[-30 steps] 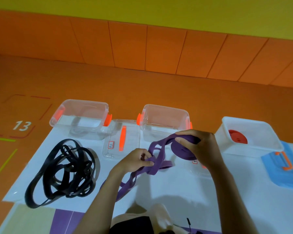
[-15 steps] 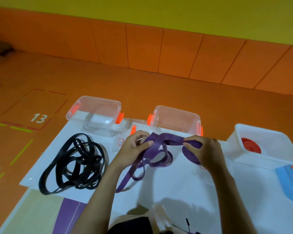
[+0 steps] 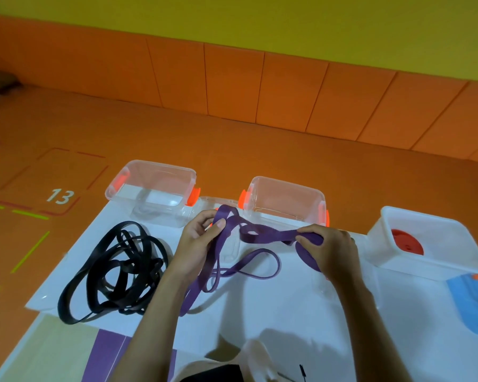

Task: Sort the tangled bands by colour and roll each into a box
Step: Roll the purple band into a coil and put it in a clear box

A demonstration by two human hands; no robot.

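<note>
Purple band (image 3: pixel 276 234) now stretched wider.

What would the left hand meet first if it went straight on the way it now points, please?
Probably the orange latch on the middle clear box: the left hand, gripping the purple band, points away and slightly right toward it, though its height is unclear.

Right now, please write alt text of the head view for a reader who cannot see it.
Two hands hold a purple band: the left hand pinches its loose loops, the right hand grips its rolled end. A tangle of black bands lies to the left; two clear boxes and a white box stand behind.
</note>
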